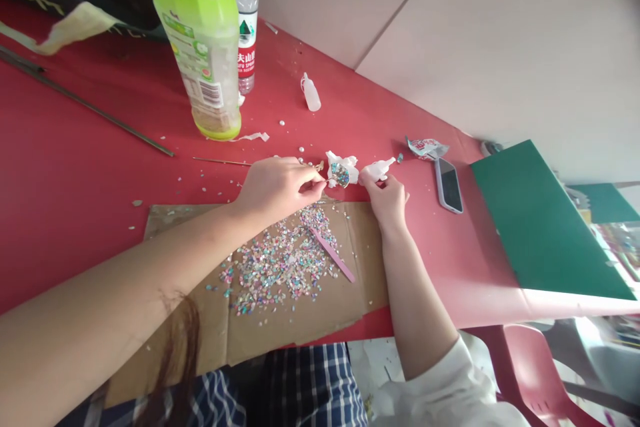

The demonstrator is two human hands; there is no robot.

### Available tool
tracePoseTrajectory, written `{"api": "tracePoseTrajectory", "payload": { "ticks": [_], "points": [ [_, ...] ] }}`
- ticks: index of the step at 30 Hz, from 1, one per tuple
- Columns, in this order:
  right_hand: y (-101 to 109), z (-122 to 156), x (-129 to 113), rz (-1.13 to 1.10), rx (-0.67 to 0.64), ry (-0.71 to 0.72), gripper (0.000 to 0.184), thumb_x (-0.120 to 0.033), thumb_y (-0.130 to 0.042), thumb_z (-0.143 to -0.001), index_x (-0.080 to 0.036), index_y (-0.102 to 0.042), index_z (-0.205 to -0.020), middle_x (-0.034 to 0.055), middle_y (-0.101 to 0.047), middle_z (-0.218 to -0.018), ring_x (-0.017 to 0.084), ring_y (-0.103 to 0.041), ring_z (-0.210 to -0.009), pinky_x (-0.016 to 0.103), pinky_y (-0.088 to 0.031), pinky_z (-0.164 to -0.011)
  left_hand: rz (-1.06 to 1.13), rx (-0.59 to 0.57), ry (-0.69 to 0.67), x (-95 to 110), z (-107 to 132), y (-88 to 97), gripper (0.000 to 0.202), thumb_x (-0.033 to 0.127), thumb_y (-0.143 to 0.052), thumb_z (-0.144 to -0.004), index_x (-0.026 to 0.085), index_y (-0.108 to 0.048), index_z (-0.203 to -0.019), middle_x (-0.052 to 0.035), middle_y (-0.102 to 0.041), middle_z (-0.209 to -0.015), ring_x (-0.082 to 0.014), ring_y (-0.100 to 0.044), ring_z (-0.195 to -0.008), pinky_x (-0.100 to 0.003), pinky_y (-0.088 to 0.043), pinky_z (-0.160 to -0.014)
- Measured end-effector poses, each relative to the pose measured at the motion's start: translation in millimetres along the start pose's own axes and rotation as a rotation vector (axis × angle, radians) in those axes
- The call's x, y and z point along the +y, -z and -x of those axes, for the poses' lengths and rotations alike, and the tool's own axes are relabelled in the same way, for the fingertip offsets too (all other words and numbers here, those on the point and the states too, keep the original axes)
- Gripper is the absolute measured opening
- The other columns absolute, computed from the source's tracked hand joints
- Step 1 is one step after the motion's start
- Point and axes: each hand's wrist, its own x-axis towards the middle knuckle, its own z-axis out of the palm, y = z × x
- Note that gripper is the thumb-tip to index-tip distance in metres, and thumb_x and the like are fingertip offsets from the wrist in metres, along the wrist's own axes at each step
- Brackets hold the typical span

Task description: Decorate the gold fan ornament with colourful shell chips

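My left hand (285, 185) is closed, thumb and fingertips pinching the thin edge of a small ornament covered in shiny coloured chips (340, 175). Behind that ornament lies a crumpled white tissue (349, 160). My right hand (389, 199) is closed on a small white object (377, 170) that looks like a squeeze bottle, its narrow tip pointing right; the fingers hide part of it. A thin gold stick (220, 161) runs behind my left hand. Below both hands, loose glittery chips (280, 260) are spread over flattened cardboard (300, 327), with a pink spatula-like stick (333, 255) among them.
A green-labelled bottle (200, 47) and a water bottle (247, 47) stand at the back left. Farther back is a small white squeeze bottle (311, 92). To the right lie a torn packet (427, 148), a phone (449, 185) and a green board (540, 227). A metal rod (100, 110) lies left.
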Motion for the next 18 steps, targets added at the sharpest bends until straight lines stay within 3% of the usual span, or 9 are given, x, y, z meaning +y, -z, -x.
{"api": "tracePoseTrajectory", "payload": {
  "ticks": [5, 7, 10, 12, 15, 18],
  "points": [
    [11, 7, 7, 0.003, -0.009, 0.084, 0.039, -0.057, -0.068, -0.073, -0.021, -0.068, -0.088, 0.0001, -0.066, -0.080, 0.020, -0.058, -0.077, 0.043, -0.033, -0.093, 0.015, 0.008, 0.020, -1, 0, 0.7, 0.018, 0.030, -0.062, -0.089, 0.022, -0.074, -0.080, 0.0004, -0.075, -0.074, -0.0118, -0.064, -0.066, -0.025, -0.039, -0.059],
    [25, 23, 13, -0.007, 0.027, 0.128, 0.036, -0.050, -0.063, -0.078, -0.021, -0.066, -0.099, 0.0026, -0.066, -0.089, 0.020, -0.057, -0.080, 0.041, -0.036, -0.089, 0.022, 0.022, 0.031, -1, -1, 1.1, 0.019, 0.031, -0.061, -0.090, 0.022, -0.075, -0.080, -0.0002, -0.075, -0.073, -0.0114, -0.063, -0.066, -0.024, -0.038, -0.058],
    [45, 59, 17, -0.011, 0.049, 0.237, 0.028, -0.040, -0.045, -0.090, -0.019, -0.062, -0.098, 0.0048, -0.062, -0.087, 0.019, -0.054, -0.078, 0.037, -0.040, -0.080, 0.033, 0.010, 0.060, 0, -1, 1.4, 0.022, 0.032, -0.060, -0.090, 0.022, -0.074, -0.077, -0.0003, -0.073, -0.070, -0.0115, -0.062, -0.065, -0.024, -0.037, -0.058],
    [52, 84, 13, -0.011, -0.098, 0.388, 0.026, -0.039, -0.044, -0.092, -0.021, -0.063, -0.092, 0.0038, -0.063, -0.083, 0.018, -0.056, -0.075, 0.034, -0.042, -0.076, 0.038, -0.007, 0.078, 0, -1, 1.1, 0.022, 0.032, -0.060, -0.090, 0.022, -0.074, -0.077, -0.0002, -0.072, -0.070, -0.0120, -0.063, -0.066, -0.025, -0.038, -0.059],
    [48, 108, -1, 0.033, -0.415, 0.616, 0.020, -0.045, -0.065, -0.085, -0.025, -0.068, -0.087, 0.0018, -0.068, -0.079, 0.018, -0.061, -0.077, 0.032, -0.043, -0.076, 0.023, 0.000, 0.084, 0, -1, 0.5, 0.023, 0.033, -0.059, -0.090, 0.022, -0.074, -0.077, -0.0004, -0.072, -0.070, -0.0129, -0.064, -0.066, -0.025, -0.038, -0.058],
    [40, 110, -15, 0.088, -0.523, 0.679, 0.015, -0.036, -0.066, -0.087, -0.022, -0.067, -0.084, 0.0046, -0.069, -0.084, 0.019, -0.060, -0.077, 0.032, -0.040, -0.072, 0.012, 0.008, 0.075, -2, -1, 0.3, 0.024, 0.033, -0.058, -0.091, 0.022, -0.074, -0.077, -0.0009, -0.074, -0.072, -0.0136, -0.066, -0.067, -0.026, -0.040, -0.059]
  ]
}}
